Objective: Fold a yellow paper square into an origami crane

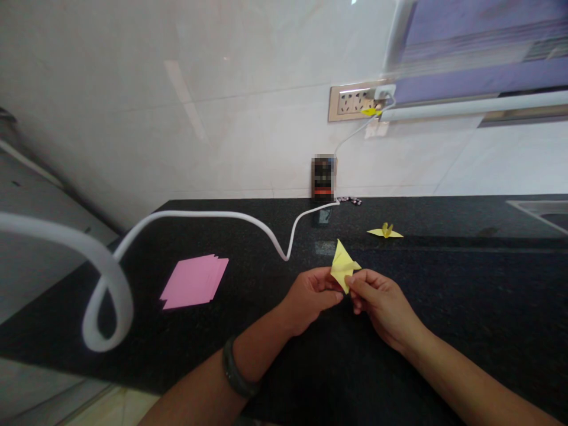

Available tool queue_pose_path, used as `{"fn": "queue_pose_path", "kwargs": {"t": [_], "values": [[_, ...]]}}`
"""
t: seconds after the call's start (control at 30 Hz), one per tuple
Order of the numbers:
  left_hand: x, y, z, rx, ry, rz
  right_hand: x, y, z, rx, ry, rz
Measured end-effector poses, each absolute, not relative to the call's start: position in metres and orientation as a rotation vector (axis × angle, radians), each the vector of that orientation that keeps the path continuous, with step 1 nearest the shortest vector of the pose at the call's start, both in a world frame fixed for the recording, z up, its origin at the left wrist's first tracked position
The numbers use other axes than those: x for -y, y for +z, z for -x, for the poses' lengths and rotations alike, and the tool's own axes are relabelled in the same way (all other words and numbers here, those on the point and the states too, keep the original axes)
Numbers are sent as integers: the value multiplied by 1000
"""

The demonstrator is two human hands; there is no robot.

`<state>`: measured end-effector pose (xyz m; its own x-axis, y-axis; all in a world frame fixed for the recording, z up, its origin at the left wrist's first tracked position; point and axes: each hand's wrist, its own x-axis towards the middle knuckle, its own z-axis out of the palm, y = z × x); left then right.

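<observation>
A folded yellow paper crane (342,267) with pointed corners is held between my two hands, just above the dark countertop. My left hand (313,296), with a dark bangle on its wrist, grips the paper's lower left side. On the lower right edge, the thumb and fingers of my right hand (377,299) pinch the paper. Part of its underside is hidden by my fingers. Farther back on the right, a second yellow paper crane (386,231) rests on the counter with its wings spread.
Pink paper sheets (195,281) lie stacked at the left. A white cable (231,215) loops across the dark counter (266,355) to a phone (323,177) leaning on the wall. Above is a socket panel (355,102) with a plug. A sink edge (536,213) shows at far right.
</observation>
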<state>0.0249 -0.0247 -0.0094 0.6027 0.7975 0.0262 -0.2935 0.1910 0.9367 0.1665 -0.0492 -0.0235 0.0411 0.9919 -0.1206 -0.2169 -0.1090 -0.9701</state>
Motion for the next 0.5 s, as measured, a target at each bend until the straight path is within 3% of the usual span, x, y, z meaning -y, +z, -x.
{"fn": "queue_pose_path", "kwargs": {"t": [0.33, 0.5], "values": [[22, -15, -26, -756, 876, -1023, 56, -13, -162, 1296, 1268, 1292], [22, -13, -26, -767, 879, -964, 58, -14, -168, 1512, 825, 1333]]}}
